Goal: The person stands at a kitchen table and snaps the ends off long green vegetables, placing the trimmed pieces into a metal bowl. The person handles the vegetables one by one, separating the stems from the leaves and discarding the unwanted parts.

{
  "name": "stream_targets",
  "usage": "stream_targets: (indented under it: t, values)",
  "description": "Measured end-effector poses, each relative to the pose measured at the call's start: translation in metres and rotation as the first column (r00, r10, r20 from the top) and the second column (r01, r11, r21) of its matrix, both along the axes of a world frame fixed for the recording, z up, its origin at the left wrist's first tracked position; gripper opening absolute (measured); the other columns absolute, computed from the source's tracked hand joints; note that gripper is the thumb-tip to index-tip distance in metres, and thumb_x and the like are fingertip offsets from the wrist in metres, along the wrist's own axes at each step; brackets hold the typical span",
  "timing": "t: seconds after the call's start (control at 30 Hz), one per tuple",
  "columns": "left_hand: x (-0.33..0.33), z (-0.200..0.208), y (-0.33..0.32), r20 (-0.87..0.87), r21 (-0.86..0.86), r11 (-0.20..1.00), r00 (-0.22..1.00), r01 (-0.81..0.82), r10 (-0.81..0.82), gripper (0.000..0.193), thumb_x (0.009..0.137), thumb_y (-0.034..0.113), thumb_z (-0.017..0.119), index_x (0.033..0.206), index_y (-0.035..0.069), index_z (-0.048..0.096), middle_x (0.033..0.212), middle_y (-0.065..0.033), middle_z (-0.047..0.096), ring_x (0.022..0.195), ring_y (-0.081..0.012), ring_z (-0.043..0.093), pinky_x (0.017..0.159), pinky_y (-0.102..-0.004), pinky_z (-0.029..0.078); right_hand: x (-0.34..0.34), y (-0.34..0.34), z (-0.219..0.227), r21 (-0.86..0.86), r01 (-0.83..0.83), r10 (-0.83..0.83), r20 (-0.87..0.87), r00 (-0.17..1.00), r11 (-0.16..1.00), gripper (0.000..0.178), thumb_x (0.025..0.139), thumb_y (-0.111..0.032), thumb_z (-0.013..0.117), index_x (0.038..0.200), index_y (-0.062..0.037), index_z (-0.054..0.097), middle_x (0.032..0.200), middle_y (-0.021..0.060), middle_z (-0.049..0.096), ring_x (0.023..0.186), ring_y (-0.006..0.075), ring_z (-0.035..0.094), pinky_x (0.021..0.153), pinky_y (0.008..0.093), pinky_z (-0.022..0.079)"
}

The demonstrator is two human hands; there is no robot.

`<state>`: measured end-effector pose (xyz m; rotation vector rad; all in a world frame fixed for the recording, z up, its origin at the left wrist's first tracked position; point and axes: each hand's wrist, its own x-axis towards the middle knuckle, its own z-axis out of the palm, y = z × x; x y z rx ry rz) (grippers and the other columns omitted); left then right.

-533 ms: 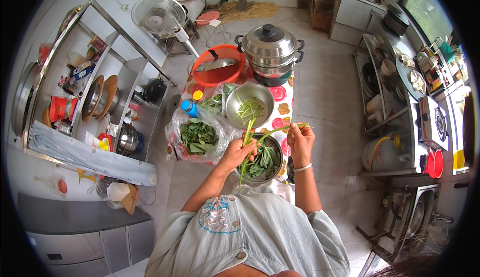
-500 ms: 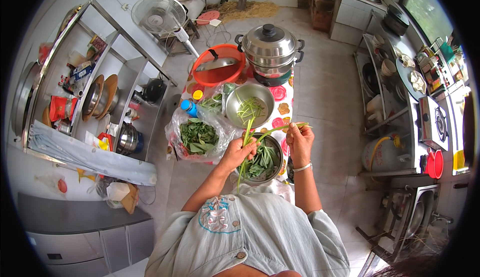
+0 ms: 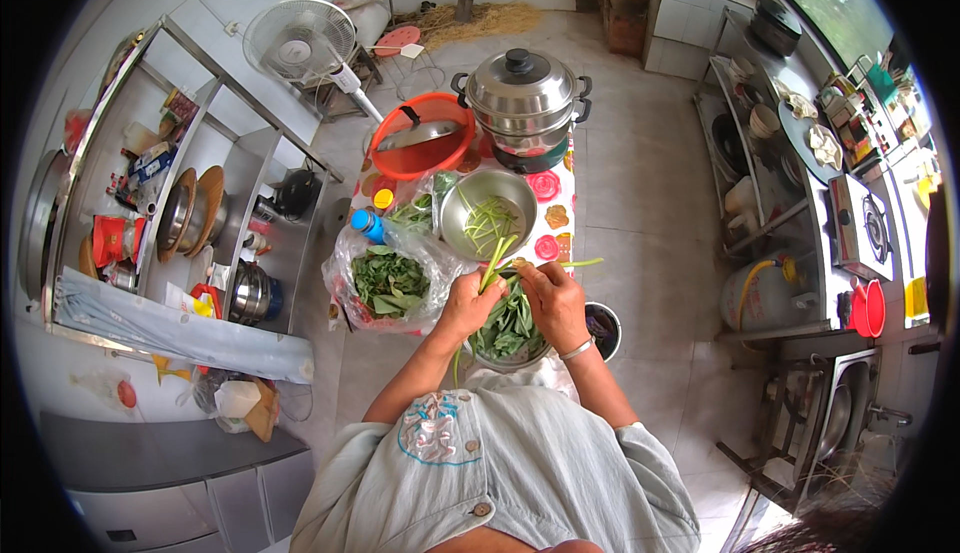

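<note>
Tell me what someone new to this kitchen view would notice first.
The big lidded steel pot at the far end of the table probably catches the eye first, with the bright orange basin just left of it. Nearer, the left hand and right hand hold green stems above leafy greens.

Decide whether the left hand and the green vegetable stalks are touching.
Touching: the head view shows the left hand closed around the green vegetable stalks, which stick out above and below it.
</note>
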<state>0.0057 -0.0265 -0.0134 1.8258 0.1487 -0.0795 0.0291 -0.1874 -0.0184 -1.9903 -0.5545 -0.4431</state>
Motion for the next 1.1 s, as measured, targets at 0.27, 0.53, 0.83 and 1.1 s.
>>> stream_targets:
  t: [0.27,0.53,0.83,1.1]
  values:
    - [-0.001,0.0,-0.001,-0.098,-0.517,0.851,0.981,0.092,-0.165,0.019,0.089,0.019,0.054,0.08,0.003,0.056,0.059,0.0045,0.042,0.049,-0.0026,0.036,0.043,-0.0171,0.028,0.004,-0.001,-0.008,0.252,-0.144,0.171,-0.087,0.981,0.957,0.013,0.072,0.0,0.065,0.085,-0.0013,0.064,0.07,0.0104,0.058,0.059,0.0226,0.057,0.052,0.0298,0.045]
    - [0.001,-0.007,0.001,-0.023,-0.46,0.886,0.997,0.061,-0.08,0.015,0.088,0.013,0.054,0.092,0.0,0.058,0.07,-0.0011,0.056,0.056,-0.0047,0.044,0.051,-0.0175,0.038,-0.001,0.008,-0.019,0.69,0.171,0.172,-0.398,0.901,0.704,0.006,0.081,-0.002,0.061,0.085,0.0018,0.061,0.068,-0.0017,0.055,0.054,0.0039,0.047,0.048,0.0194,0.038]
    - [-0.001,-0.006,-0.004,-0.067,-0.395,0.919,0.998,-0.018,-0.009,0.01,0.08,0.007,0.064,0.084,0.001,0.058,0.066,-0.0011,0.055,0.055,-0.0076,0.051,0.05,-0.02,0.042,-0.002,0.01,-0.019,0.83,0.159,0.637,-0.519,0.57,0.535,0.008,0.083,-0.005,0.059,0.085,0.002,0.059,0.06,-0.0015,0.05,0.046,0.004,0.04,0.04,0.0181,0.028]
    - [-0.003,-0.008,-0.005,-0.016,-0.371,0.928,1.0,-0.022,0.017,0.011,0.08,0.009,0.065,0.083,0.002,0.057,0.067,-0.0019,0.056,0.054,-0.0081,0.052,0.049,-0.0202,0.042,0.0,0.012,-0.012,0.819,0.092,0.64,-0.507,0.578,0.566,0.009,0.082,-0.005,0.057,0.075,-0.0007,0.054,0.058,-0.0024,0.05,0.046,0.0024,0.04,0.04,0.0175,0.029]
